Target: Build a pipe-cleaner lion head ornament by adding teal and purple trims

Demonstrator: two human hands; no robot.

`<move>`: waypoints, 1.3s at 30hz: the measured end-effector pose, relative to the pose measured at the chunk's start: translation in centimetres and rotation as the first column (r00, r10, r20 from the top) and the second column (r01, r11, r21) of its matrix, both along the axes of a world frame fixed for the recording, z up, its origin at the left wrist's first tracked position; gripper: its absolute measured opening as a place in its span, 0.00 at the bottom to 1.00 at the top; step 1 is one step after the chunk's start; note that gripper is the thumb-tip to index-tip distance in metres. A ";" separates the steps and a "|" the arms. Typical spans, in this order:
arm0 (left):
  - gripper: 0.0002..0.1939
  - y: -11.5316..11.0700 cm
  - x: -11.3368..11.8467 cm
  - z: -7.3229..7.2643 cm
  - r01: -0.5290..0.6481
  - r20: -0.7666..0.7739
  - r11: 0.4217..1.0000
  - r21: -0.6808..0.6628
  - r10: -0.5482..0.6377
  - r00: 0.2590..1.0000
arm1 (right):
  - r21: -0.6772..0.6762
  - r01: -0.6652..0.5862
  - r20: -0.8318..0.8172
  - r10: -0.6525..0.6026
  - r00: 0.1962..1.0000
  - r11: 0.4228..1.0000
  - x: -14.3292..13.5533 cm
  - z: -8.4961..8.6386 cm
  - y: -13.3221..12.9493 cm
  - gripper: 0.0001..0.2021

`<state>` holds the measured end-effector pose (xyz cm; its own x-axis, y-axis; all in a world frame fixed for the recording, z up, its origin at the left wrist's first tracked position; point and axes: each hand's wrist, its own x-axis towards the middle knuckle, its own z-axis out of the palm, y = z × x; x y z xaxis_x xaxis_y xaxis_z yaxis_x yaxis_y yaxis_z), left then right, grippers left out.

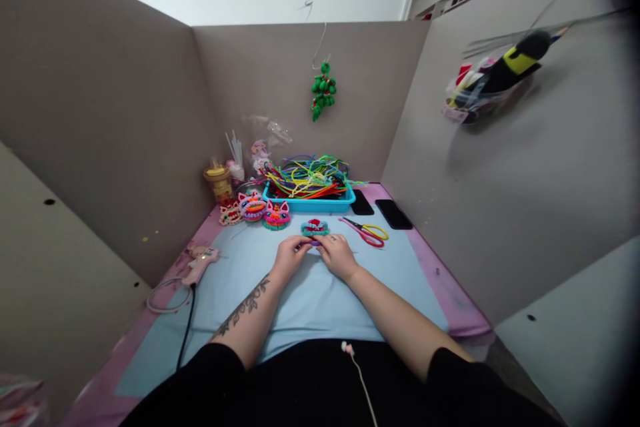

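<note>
While pinched between both hands at mid-mat, small purple piece [315, 243] sat just in front of a teal-and-red fuzzy ornament [315, 227]; too small to tell exactly what. Left hand [290, 257] curled, fingertips closed on the piece. Right hand [338, 255] same, gripping from the other side. Looked mid-assembly: teal ornament partly built, not yet matching the three finished cat-face ornaments [256, 207] lined up further back. Plenty left, judging by the full blue tray [310, 203] of pipe cleaners [307, 177]. Scissors [367, 232] lay just right of the work, untouched. Glue gun [200, 263] rested well left on blue mat [310, 300], cord trailing. Two phones [383, 210] face down beyond scissors.
</note>
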<state>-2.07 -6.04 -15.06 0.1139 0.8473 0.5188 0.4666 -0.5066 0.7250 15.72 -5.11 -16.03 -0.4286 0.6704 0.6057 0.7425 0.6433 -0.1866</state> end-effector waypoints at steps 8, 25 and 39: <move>0.09 -0.6 0.5 0.1 0.008 -0.030 1.000 -0.009 -0.008 1.000 | 0.001 0.018 -0.001 -0.018 1.000 1.000 0.2 0.9 -0.8 0.10; 0.07 -0.9 0.5 0.5 0.031 -0.135 0.996 0.084 -0.019 0.991 | -0.035 0.016 0.005 -0.016 1.000 0.999 0.9 0.1 -1.2 0.10; 0.07 -1.0 0.7 0.6 0.014 -0.307 0.995 0.099 0.017 0.951 | -0.134 0.027 -0.002 -0.027 1.000 0.991 1.4 -0.1 -1.0 0.07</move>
<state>-1.34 -7.01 -14.49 0.2802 0.7937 0.5399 0.6596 -0.5679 0.4925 17.09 -6.06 -16.08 -0.4070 0.7571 0.5111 0.7583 0.5920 -0.2730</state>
